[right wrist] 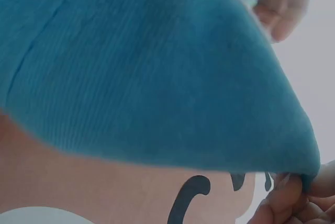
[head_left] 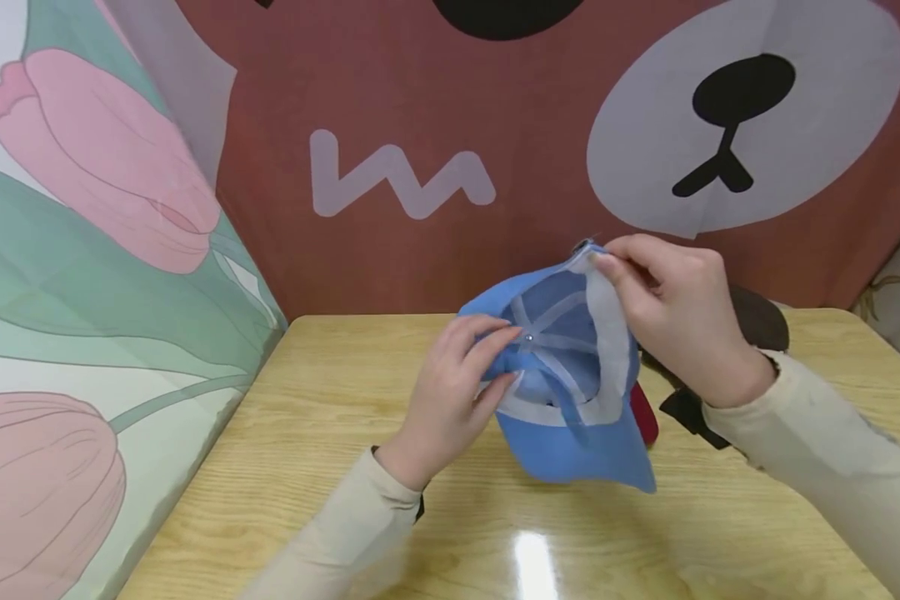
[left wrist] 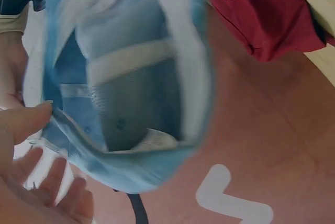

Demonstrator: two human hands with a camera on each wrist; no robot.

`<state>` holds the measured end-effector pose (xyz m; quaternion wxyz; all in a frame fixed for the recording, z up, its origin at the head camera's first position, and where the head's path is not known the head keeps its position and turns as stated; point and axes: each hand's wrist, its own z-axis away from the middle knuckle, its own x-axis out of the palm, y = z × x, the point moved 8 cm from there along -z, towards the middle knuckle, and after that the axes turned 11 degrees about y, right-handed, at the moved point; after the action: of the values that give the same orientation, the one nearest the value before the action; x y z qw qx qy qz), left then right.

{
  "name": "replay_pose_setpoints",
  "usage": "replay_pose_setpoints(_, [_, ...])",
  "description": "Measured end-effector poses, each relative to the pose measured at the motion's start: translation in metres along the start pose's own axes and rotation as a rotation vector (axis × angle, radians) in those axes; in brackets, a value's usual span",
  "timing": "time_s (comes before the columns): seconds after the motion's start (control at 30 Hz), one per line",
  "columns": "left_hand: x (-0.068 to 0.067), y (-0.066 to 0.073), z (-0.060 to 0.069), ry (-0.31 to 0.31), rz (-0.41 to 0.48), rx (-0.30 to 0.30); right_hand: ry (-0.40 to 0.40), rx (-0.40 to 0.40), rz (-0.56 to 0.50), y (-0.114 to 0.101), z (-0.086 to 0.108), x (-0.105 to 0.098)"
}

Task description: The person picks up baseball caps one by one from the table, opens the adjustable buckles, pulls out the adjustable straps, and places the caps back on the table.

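Note:
A blue baseball cap [head_left: 570,450] is held up over the table, its inside turned toward me and its brim pointing down. My right hand [head_left: 675,308] pinches the cap's white inner band at the top, beside a small buckle [head_left: 583,246]. At the cap's left edge is my left hand [head_left: 453,379], thumb and fingers apart. In the left wrist view the left thumb [left wrist: 31,119] touches the rim, while the other fingers spread below it. The right wrist view shows the cap's outer fabric [right wrist: 157,77], with a corner pinched between the right fingers [right wrist: 285,198].
Behind the blue cap lies a dark red cap [left wrist: 261,14] with white lettering. A dark brown item [head_left: 757,321] with a black strap [head_left: 693,417] sits behind the right wrist. The wooden table [head_left: 292,467] meets a printed cloth backdrop [head_left: 390,267].

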<state>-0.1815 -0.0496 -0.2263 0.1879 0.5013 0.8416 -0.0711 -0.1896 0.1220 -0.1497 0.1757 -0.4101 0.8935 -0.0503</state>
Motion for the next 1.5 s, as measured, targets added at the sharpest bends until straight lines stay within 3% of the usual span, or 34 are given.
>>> replay_pose_setpoints(0.27, [0.001, -0.016, 0.012, -0.034, 0.0, -0.155, 0.053, 0.048, -0.015, 0.002, -0.001, -0.009])
replay_pose_setpoints(0.37, [0.003, -0.025, 0.018, -0.063, 0.012, -0.249, 0.057, 0.046, -0.011, 0.004, -0.001, -0.01])
replay_pose_setpoints(0.43, [0.005, -0.033, 0.023, -0.092, 0.039, -0.356, 0.06, 0.042, -0.007, 0.004, -0.001, -0.011])
replay_pose_setpoints(0.57, [0.011, -0.052, 0.038, -0.173, 0.141, -0.639, 0.071, 0.039, -0.01, 0.005, -0.001, -0.012])
replay_pose_setpoints(0.67, [0.021, -0.062, 0.054, -0.24, 0.28, -0.867, 0.091, 0.062, -0.034, 0.006, 0.0, -0.013])
replay_pose_setpoints(0.8, [0.033, -0.068, 0.072, -0.27, 0.464, -1.066, 0.106, 0.096, -0.08, 0.007, 0.002, -0.013])
replay_pose_setpoints(0.97, [0.036, -0.072, 0.084, -0.192, 0.587, -1.161, 0.111, 0.122, -0.126, 0.007, 0.005, -0.013])
replay_pose_setpoints(1.1, [0.036, -0.074, 0.088, -0.15, 0.598, -1.184, 0.139, 0.137, -0.172, 0.007, 0.01, -0.014])
replay_pose_setpoints(1.23, [0.035, -0.077, 0.093, -0.082, 0.651, -1.258, 0.148, 0.128, -0.199, 0.008, 0.015, -0.014])
replay_pose_setpoints(1.4, [0.03, -0.075, 0.096, 0.029, 0.804, -1.361, 0.09, 0.065, -0.179, 0.005, 0.018, -0.011])
replay_pose_setpoints(1.5, [0.027, -0.071, 0.094, 0.075, 0.896, -1.379, 0.072, 0.022, -0.2, 0.004, 0.02, -0.01])
